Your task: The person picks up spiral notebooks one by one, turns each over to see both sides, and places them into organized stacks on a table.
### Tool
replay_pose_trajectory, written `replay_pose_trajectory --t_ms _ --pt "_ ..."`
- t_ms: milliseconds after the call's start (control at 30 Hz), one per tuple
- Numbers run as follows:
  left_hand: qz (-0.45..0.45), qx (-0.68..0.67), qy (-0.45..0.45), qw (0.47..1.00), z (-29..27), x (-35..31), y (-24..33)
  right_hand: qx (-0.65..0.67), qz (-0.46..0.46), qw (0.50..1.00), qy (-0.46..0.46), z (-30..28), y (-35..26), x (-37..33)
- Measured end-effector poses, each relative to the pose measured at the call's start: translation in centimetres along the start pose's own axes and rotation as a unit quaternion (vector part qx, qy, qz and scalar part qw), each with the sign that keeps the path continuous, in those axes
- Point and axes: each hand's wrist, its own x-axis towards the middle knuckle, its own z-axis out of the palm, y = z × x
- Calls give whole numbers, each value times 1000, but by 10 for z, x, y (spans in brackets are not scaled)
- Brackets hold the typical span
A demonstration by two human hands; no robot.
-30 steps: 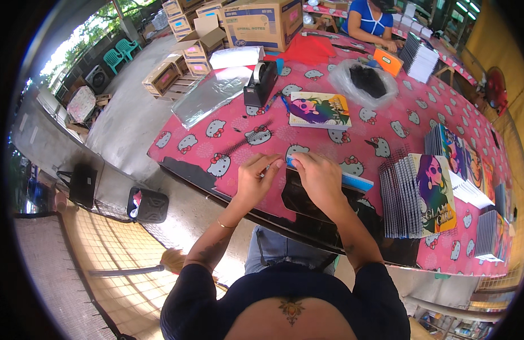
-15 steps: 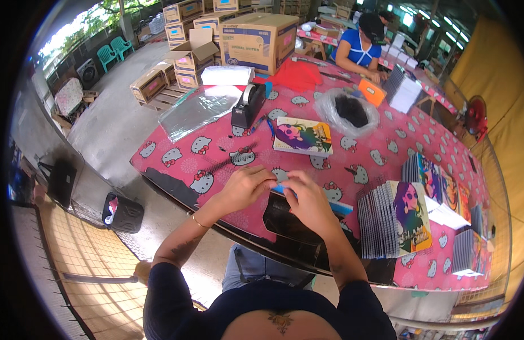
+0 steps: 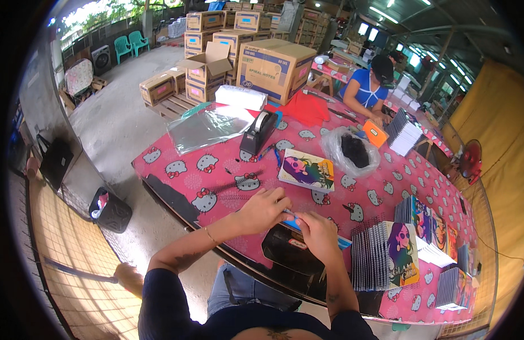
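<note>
My left hand (image 3: 267, 209) and my right hand (image 3: 318, 233) meet close together over the near edge of the table, fingers pinched. Between them and out past my right hand shows a flat blue-and-white item (image 3: 344, 243), mostly hidden by the hands; its kind is unclear. Both hands grip it near its left end. Under it is a black bare patch (image 3: 284, 249) of the table. A notebook with a colourful cover (image 3: 306, 170) lies just beyond my hands. Loose black spiral wires (image 3: 233, 182) rest to the left of it.
A black tape dispenser (image 3: 258, 134), clear plastic sheets (image 3: 208, 129) and a plastic bag with black contents (image 3: 353, 152) lie on the pink tablecloth. Stacked spiral notebooks (image 3: 384, 255) stand to the right. A co-worker (image 3: 367, 88) sits across the table. Cartons (image 3: 273, 68) stand behind.
The view has tilted up and shifted a little. My hands stay together at the blue-and-white item, with the left hand turned and its fingers more curled.
</note>
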Motion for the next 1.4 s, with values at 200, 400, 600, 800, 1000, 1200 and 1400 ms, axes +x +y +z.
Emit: replay_pose_trajectory --t_ms 200,400,600,800,1000,1200,1400 --pt "-36 168 81 982 62 -50 44 -13 37 999 -8 6 -2 1" --pt "-55 300 101 947 53 -22 27 -12 -52 998 39 -10 2 -17" --pt "-49 321 79 943 45 -7 36 -28 22 999 -22 -25 20 -40" --pt "46 209 39 976 76 -58 39 -24 26 999 -7 -28 23 -36" --pt "79 205 -28 975 57 -49 49 8 26 1000 -6 -23 26 -37" --pt "66 252 -7 965 42 -14 63 5 36 999 -26 -22 30 -41" --pt "67 297 30 952 37 13 57 -31 32 999 -5 -20 28 -40"
